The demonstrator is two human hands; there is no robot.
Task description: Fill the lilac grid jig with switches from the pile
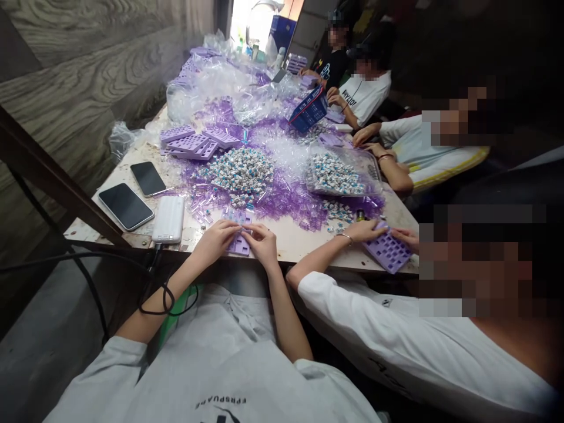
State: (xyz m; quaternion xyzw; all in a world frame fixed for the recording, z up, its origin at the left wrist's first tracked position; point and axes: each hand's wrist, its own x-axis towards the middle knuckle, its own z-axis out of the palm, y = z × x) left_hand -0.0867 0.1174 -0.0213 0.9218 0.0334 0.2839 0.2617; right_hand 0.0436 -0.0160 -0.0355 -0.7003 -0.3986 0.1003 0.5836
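A purple plastic tray (240,242) with square pockets lies at the near table edge between my two hands. My left hand (217,238) grips the tray's left side, fingers curled. My right hand (262,241) has its fingertips pinched at the tray's top right corner; what they pinch is too small to make out. Just beyond the tray lies a heap of small white-and-blue parts (240,173) on a spread of clear purple caps (282,200).
Two phones (126,205) (148,178) and a white power bank (168,218) lie at the left, its cable hanging down. Stacked purple trays (194,143) sit further back. A co-worker's hands (368,230) hold another tray (388,251) at my right. Other people sit along the right side.
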